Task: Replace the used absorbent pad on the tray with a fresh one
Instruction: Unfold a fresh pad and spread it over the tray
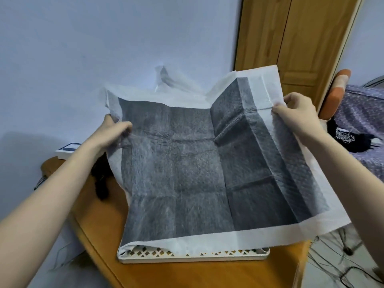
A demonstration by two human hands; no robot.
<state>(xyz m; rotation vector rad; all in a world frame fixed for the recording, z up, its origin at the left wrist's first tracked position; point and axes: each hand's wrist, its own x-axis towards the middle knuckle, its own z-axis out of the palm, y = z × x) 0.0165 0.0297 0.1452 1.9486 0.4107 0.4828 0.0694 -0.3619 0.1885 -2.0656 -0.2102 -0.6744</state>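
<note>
A large absorbent pad [199, 173], dark grey with a white border and fold creases, is spread out in the air between my hands. My left hand [113, 133] pinches its left edge. My right hand [297, 111] pinches its right edge near the upper corner, where a flap still stands folded up. The pad's near edge droops onto a white tray [193, 255] with a lattice grid, which lies on the wooden table [166, 273]. Most of the tray is hidden under the pad.
Clear crumpled plastic wrapping [174, 82] rises behind the pad. A dark object [100, 183] lies on the table by my left forearm, and a white box [68, 150] sits at the far left corner. A wooden door [291, 38] and a covered bed [363, 125] are on the right. Cables [342, 267] lie on the floor.
</note>
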